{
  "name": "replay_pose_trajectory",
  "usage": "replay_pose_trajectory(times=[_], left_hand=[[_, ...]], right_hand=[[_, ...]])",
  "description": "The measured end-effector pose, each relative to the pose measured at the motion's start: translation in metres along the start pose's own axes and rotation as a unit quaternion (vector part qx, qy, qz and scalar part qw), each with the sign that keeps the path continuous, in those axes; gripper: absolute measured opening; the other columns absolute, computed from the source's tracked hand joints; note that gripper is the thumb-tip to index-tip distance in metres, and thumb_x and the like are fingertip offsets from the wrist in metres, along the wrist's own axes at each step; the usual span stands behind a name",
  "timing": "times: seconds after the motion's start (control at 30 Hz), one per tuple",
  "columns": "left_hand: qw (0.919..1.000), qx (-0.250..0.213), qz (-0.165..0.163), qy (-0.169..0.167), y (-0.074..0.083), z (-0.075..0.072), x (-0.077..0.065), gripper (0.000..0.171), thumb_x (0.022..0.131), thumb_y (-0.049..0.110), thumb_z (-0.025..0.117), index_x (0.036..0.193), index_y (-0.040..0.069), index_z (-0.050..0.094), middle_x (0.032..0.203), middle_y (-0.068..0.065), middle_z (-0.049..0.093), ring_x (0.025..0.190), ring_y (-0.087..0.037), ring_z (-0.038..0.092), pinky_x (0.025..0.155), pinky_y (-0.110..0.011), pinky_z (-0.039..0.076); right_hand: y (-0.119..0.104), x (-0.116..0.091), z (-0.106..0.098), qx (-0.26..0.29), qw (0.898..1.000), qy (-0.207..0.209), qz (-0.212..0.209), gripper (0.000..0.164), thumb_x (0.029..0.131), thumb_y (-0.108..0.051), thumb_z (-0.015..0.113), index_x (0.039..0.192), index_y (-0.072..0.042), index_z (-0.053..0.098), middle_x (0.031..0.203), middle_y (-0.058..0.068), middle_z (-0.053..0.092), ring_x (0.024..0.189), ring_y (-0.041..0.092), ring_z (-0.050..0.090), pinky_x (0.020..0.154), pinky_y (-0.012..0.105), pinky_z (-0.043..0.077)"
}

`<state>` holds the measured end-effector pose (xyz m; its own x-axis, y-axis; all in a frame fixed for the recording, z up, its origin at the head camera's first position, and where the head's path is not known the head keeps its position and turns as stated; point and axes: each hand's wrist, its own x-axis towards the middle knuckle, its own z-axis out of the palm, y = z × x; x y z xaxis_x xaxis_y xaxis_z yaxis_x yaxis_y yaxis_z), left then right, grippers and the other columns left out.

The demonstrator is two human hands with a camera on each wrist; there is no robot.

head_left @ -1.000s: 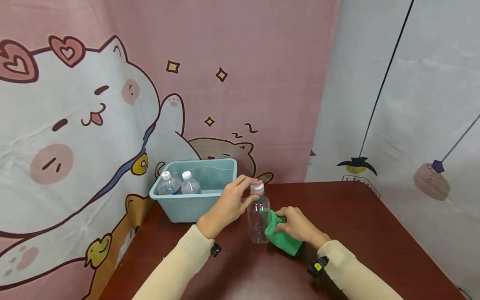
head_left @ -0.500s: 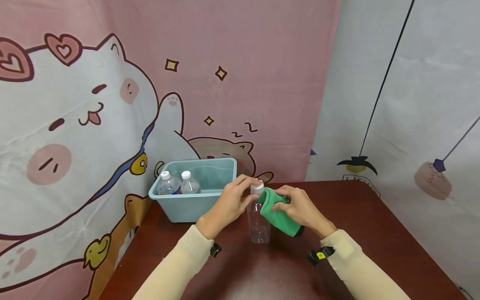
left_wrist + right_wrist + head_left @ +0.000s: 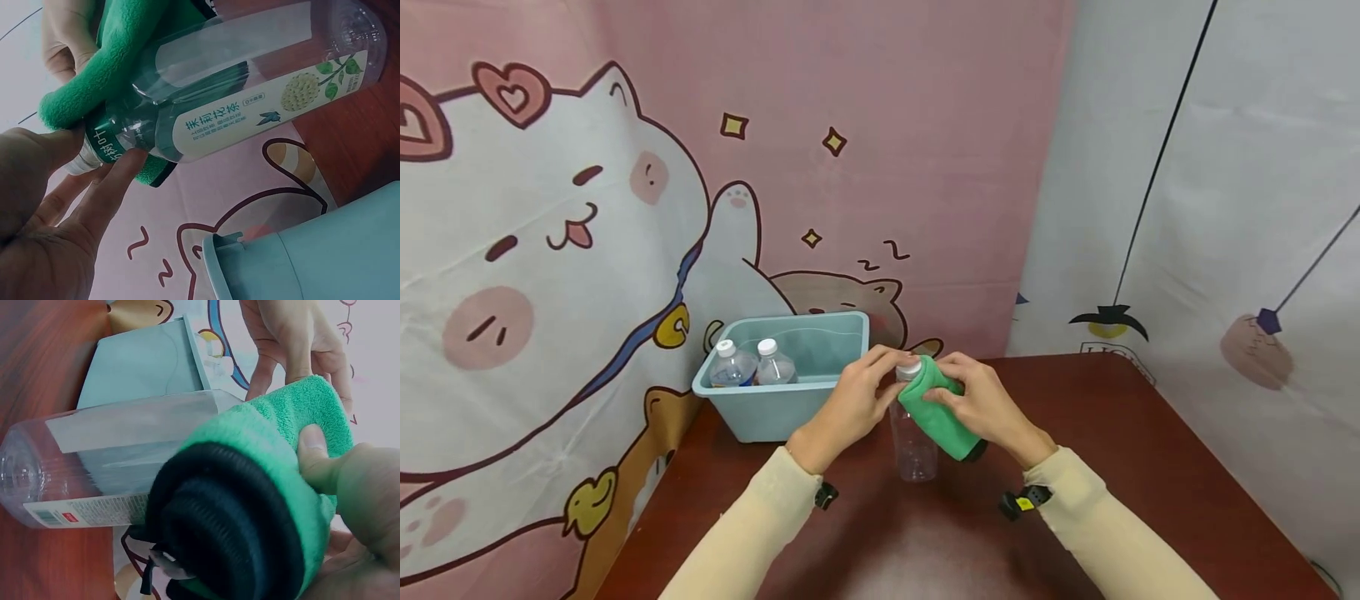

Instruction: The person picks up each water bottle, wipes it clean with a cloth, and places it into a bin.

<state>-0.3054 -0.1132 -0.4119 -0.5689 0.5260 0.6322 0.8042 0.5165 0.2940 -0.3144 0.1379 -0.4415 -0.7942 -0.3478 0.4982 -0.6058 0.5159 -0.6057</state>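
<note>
Both hands (image 3: 852,400) (image 3: 988,406) at the bottle's neck (image 3: 105,139)

Cloth (image 3: 946,427) green, black-edged. Bottle (image 3: 916,454) clear, cap (image 3: 909,371) white, label (image 3: 272,103) flower-printed. Tub (image 3: 775,414) at far left pale blue. Table (image 3: 1120,450) red-brown.

Left arm (image 3: 741,525) and right arm (image 3: 1120,525) are both extended forward and angled inward toward the bottle (image 3: 913,454); sleeved down to about the wrists. Elbows are cut off by the frame.

Left hand (image 3: 853,400) is placed left of the bottle's top. Fingers are arched over its cap, left thumb (image 3: 889,395) is set against the near side at the neck; grip is closed.

Right hand (image 3: 992,404) is placed right of the bottle's top, close to the left one. Cloth (image 3: 322,403) is pinched there, right thumb (image 3: 319,465) pressed on its near side, fingers partly hidden.
</note>
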Motion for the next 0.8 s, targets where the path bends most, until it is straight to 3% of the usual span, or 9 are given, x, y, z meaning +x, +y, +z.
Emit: replay_pose_trajectory(times=[0.43,0.7,0.8], left_hand=[[0.9999,0.001,0.005,0.009,0.001,-0.002,0.001,0.034,0.108,0.008,0.082,0.142,0.006,0.077,0.139,-0.009,0.076,0.118,-0.021,0.08,0.096,-0.034,0.07],[1.0,-0.006,-0.004,-0.003,0.003,-0.001,0.001,0.035,0.109,0.008,0.082,0.143,0.005,0.075,0.14,-0.011,0.075,0.118,-0.025,0.079,0.095,-0.045,0.071],[0.9999,0.001,-0.01,-0.004,0.003,-0.001,0.0,0.035,0.109,0.009,0.082,0.143,0.006,0.075,0.139,-0.01,0.075,0.117,-0.024,0.078,0.093,-0.043,0.071]], right_hand=[[0.008,-0.003,-0.007,-0.052,0.998,-0.04,-0.012,0.03,0.1,-0.014,0.093,0.129,-0.009,0.089,0.118,0.004,0.079,0.103,0.018,0.075,0.085,0.032,0.063],[0.023,-0.011,-0.006,-0.076,0.995,-0.061,0.0,0.024,0.098,-0.011,0.094,0.122,-0.01,0.09,0.119,0.004,0.082,0.106,0.021,0.08,0.088,0.036,0.068],[0.03,-0.015,-0.001,-0.077,0.995,-0.07,0.0,0.023,0.098,-0.008,0.094,0.12,-0.01,0.09,0.119,0.004,0.083,0.106,0.022,0.081,0.089,0.038,0.07]])
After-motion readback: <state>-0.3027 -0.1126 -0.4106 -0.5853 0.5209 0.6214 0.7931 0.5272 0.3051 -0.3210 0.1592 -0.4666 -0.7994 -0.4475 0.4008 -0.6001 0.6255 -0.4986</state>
